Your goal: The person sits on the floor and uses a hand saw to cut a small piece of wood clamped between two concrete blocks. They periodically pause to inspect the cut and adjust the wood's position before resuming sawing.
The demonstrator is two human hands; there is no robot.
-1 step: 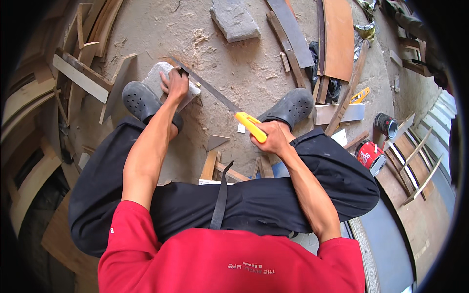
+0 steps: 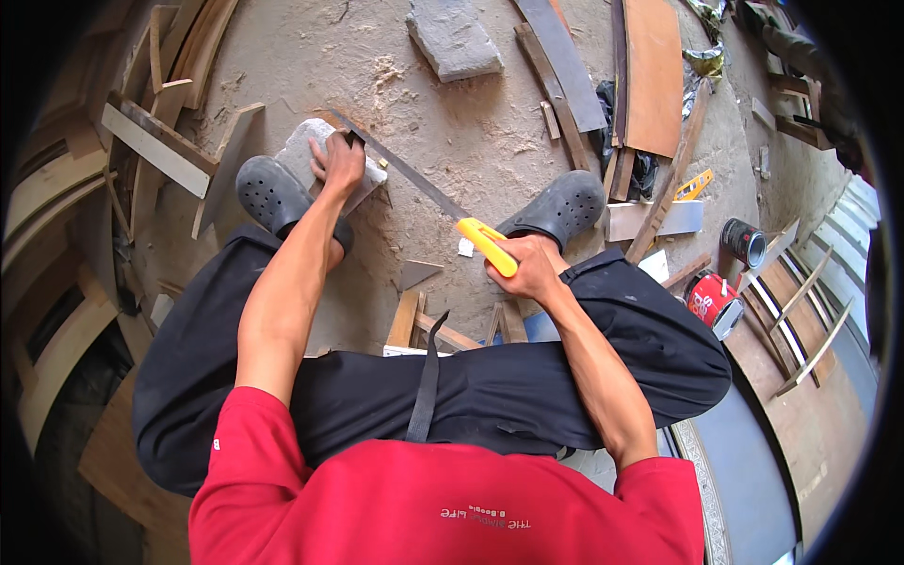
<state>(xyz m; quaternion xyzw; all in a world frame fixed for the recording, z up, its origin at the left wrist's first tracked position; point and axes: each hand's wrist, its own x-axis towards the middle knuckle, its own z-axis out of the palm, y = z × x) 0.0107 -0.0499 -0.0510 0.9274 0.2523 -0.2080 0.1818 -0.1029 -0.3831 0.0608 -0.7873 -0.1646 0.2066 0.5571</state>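
My right hand (image 2: pixel 529 266) is closed round the yellow handle of a handsaw (image 2: pixel 414 177). Its long grey blade slants up and left, and the far end lies close to my left hand (image 2: pixel 339 163). That hand is closed, fingers curled down, on a small piece of wood (image 2: pixel 330 119) largely hidden by the hand and blade. Under it is a pale stone block (image 2: pixel 298 148) on the floor, beside my left clog (image 2: pixel 272 193). My right clog (image 2: pixel 560 205) stands just past the saw handle.
Another grey block (image 2: pixel 454 42) lies on the floor (image 2: pixel 311 56) ahead, near scattered sawdust. Wood frames (image 2: pixel 155 151) crowd the left. Boards (image 2: pixel 650 75), a yellow-handled tool (image 2: pixel 694 185), a dark can (image 2: pixel 743 242) and a red can (image 2: pixel 713 299) are on the right.
My right hand and the saw handle have shifted very slightly to the right and toward me. My left hand has stayed in place.
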